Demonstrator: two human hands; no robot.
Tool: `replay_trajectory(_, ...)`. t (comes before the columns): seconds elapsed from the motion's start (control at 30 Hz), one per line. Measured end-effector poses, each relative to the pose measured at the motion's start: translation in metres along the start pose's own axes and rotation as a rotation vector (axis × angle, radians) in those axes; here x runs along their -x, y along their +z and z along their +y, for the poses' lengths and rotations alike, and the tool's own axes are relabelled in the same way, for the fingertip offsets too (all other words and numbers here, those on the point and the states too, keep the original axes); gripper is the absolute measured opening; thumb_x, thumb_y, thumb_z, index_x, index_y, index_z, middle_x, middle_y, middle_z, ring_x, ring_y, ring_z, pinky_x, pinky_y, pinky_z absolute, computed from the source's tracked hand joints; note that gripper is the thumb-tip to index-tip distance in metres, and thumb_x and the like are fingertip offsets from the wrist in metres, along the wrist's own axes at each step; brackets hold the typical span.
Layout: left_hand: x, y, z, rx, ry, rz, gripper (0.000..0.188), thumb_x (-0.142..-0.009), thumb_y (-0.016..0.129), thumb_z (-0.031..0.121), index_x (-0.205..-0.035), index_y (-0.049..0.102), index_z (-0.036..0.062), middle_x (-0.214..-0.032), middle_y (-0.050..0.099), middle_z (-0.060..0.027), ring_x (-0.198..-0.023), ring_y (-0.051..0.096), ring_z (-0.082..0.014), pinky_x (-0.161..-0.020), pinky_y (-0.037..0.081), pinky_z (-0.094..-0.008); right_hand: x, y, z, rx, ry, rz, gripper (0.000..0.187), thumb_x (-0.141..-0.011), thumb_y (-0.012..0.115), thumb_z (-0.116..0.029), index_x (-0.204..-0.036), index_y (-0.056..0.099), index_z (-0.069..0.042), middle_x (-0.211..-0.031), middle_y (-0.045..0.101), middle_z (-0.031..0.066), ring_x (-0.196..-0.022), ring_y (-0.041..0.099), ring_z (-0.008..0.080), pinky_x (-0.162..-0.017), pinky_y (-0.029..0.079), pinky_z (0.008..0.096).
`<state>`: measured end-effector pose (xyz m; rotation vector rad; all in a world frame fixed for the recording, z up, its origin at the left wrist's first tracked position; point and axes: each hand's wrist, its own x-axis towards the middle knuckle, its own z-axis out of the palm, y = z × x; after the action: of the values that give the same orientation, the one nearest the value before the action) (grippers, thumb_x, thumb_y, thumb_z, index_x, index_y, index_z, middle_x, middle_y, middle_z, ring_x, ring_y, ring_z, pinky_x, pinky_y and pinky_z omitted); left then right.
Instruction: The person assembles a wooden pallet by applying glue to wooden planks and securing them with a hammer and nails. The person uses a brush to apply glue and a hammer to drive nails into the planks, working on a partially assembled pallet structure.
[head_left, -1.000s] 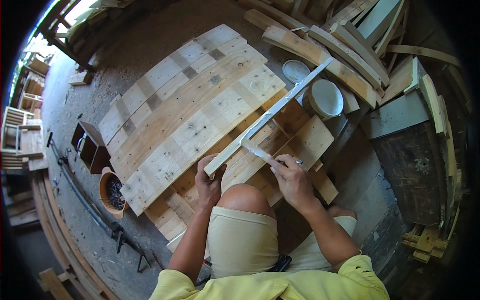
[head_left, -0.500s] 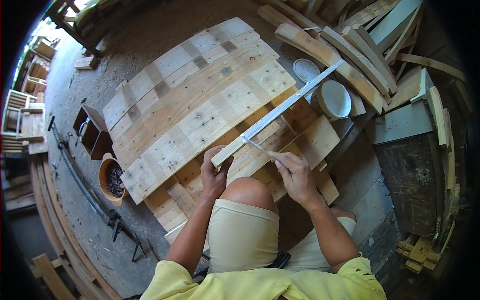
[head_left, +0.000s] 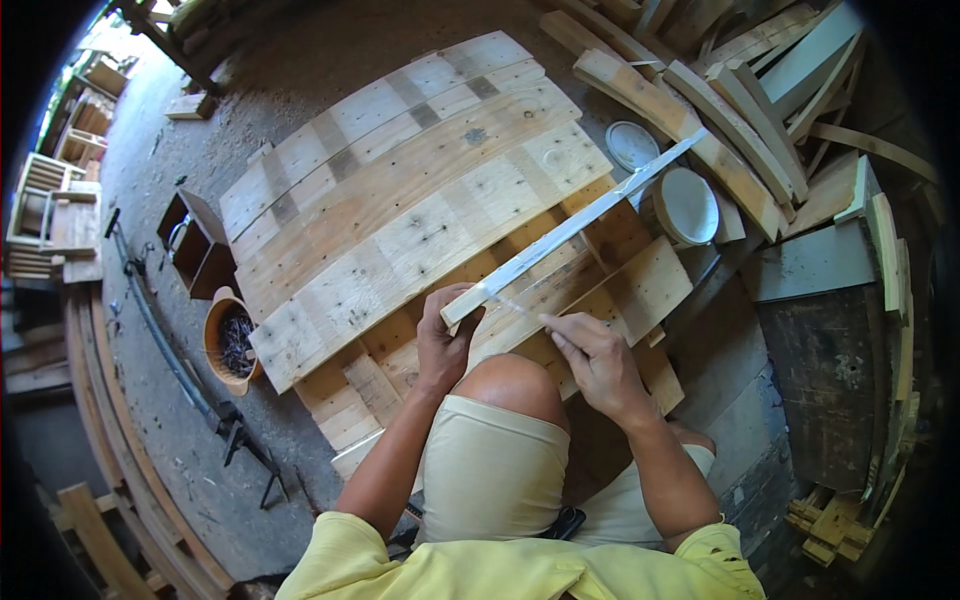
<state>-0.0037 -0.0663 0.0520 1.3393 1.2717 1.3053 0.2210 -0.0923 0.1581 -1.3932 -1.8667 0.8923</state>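
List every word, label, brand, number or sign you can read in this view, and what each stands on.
None can be read.
Wood strip and thin tool: no lettering visible.
Bucket and round lid: no lettering visible.
Planked panel: dark spots, no letters.
Dark board at right: pale marks, too blurred to tell.

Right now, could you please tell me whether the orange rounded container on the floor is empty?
Not empty: dark, thin pieces show inside the orange rounded container, though they are too small to identify.
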Motion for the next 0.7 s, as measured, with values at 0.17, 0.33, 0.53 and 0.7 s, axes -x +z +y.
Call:
replay_trajectory(0.17, 0.001, 0.0, 0.0, 0.052, -0.047, 0.022, 0.025, -0.089, 0.073, 0.002, -0.112, 0.065, 0.0043, -0.118, 0.065, -0.0084, -0.107, 0.061, -0.0209, -0.094, 0.047, -0.0328, -0.003, 0.008, -0.005, 0.037, -0.054, 0.01, 0.027, -0.091, 0.064, -0.002, -0.118, 0.069, -0.005, -0.103, 0.067, 0.0175, -0.093, 0.065, 0.0369, -0.08, 0.052, 0.0413)
replay_trajectory(0.33, 0.002, 0.0, 0.002, 0.033, -0.036, 0.007, 0.028, -0.088, 0.072, -0.002, -0.115, 0.064, 0.0034, -0.12, 0.065, -0.0087, -0.109, 0.061, -0.0198, -0.094, 0.048, -0.0317, -0.005, 0.005, -0.006, 0.005, -0.142, -0.061, 0.029, -0.09, 0.066, -0.002, -0.118, 0.07, -0.006, -0.102, 0.067, 0.016, -0.091, 0.065, 0.0352, -0.08, 0.053, 0.0404)
replay_trajectory(0.53, 0.001, -0.001, 0.003, -0.015, -0.006, 0.008, 0.03, -0.088, 0.072, -0.002, -0.117, 0.063, 0.0028, -0.118, 0.066, -0.0093, -0.107, 0.063, -0.0202, -0.094, 0.048, -0.0318, -0.004, 0.007, -0.003, -0.012, -0.131, -0.085, 0.028, -0.091, 0.066, -0.001, -0.118, 0.071, -0.005, -0.103, 0.068, 0.0163, -0.09, 0.065, 0.0333, -0.08, 0.052, 0.0373)
replay_trajectory(0.7, -0.001, -0.001, 0.007, -0.064, 0.038, -0.027, 0.03, -0.09, 0.072, 0.001, -0.118, 0.062, 0.0026, -0.12, 0.067, -0.0098, -0.108, 0.062, -0.0176, -0.093, 0.049, -0.0309, -0.028, -0.04, 0.054, -0.141, 0.039, 0.162, 0.025, -0.1, 0.06, -0.01, -0.123, 0.068, -0.005, -0.098, 0.071, 0.0068, -0.076, 0.061, 0.0126, -0.069, 0.052, 0.0274)
